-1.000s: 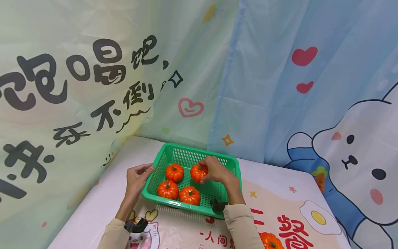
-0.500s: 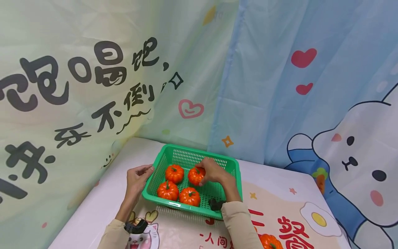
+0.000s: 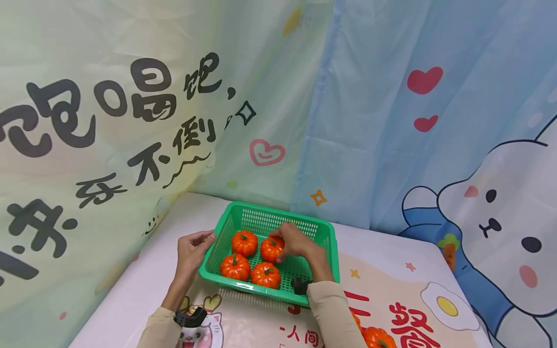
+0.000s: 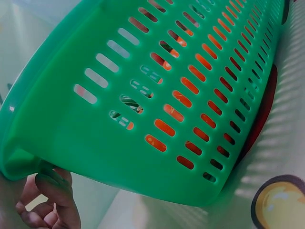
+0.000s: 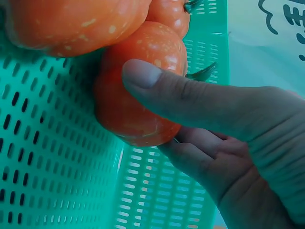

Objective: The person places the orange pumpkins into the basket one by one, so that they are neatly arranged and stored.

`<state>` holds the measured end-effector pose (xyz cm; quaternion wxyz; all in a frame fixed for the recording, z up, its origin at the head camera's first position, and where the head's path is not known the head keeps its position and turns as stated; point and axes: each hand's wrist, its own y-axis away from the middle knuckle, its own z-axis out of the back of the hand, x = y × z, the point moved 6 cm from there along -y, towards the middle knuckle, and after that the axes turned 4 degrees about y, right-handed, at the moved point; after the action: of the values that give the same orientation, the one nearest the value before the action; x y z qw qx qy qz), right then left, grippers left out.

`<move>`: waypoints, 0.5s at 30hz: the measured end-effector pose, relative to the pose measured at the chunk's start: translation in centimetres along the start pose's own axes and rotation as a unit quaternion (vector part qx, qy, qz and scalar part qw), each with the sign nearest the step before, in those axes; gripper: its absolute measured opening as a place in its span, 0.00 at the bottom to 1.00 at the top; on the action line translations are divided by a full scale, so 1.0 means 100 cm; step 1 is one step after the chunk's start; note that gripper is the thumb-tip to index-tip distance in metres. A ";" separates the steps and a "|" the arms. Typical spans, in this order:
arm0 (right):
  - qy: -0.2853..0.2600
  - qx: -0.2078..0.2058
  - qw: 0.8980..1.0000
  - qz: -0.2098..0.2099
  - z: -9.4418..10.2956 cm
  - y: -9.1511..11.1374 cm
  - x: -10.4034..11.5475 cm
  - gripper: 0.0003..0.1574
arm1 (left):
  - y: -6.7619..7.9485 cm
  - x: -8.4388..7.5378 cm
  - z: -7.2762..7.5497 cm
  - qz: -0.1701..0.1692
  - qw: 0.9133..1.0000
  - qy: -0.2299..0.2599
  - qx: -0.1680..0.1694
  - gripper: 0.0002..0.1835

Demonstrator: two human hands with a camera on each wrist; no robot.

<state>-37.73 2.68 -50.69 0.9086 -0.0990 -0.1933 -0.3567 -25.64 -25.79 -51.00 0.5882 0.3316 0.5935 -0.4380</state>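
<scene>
In the head view, my right hand (image 3: pixel 298 241) grips a small orange pumpkin (image 3: pixel 271 250) inside the green plastic basket (image 3: pixel 244 286). The right wrist view shows the thumb (image 5: pixel 167 90) across this pumpkin (image 5: pixel 138 109), with fingers at its far side and its green stem pointing outward. Three more pumpkins lie in the basket's left half: a back one (image 3: pixel 244 243), a front-left one (image 3: pixel 235 266) and a front-middle one (image 3: pixel 266 275). My left hand (image 3: pixel 192 249) holds the basket's left rim, its fingers (image 4: pixel 57 195) curled under the edge in the left wrist view.
More orange pumpkins (image 3: pixel 378 337) lie on the printed tablecloth (image 3: pixel 391 270), right of the basket and partly behind my right sleeve (image 3: pixel 335 314). Printed curtains (image 3: pixel 261 96) stand close behind and to the left of the table. A black strap device (image 3: pixel 191 316) is on my left wrist.
My right hand has moved left and slightly forward-down with the pumpkin, bringing it nearer the other pumpkins in the basket. My left hand stays at the rim.
</scene>
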 end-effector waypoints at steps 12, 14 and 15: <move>-0.003 -0.008 1.000 0.004 -0.039 -0.022 -0.061 0.56 | 0.001 0.000 0.000 -0.001 1.000 0.009 0.006 0.16; -0.005 -0.006 1.000 -0.001 -0.039 -0.022 -0.061 0.56 | 0.001 -0.001 0.000 0.000 1.000 0.010 0.005 0.15; -0.006 -0.006 1.000 -0.007 -0.038 -0.021 -0.059 0.56 | 0.001 -0.001 0.000 0.000 1.000 0.009 0.004 0.15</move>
<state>-42.06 3.54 -56.52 0.9045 -0.1048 -0.1972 -0.3632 -25.55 -25.70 -50.97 0.5814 0.3377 0.5968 -0.4379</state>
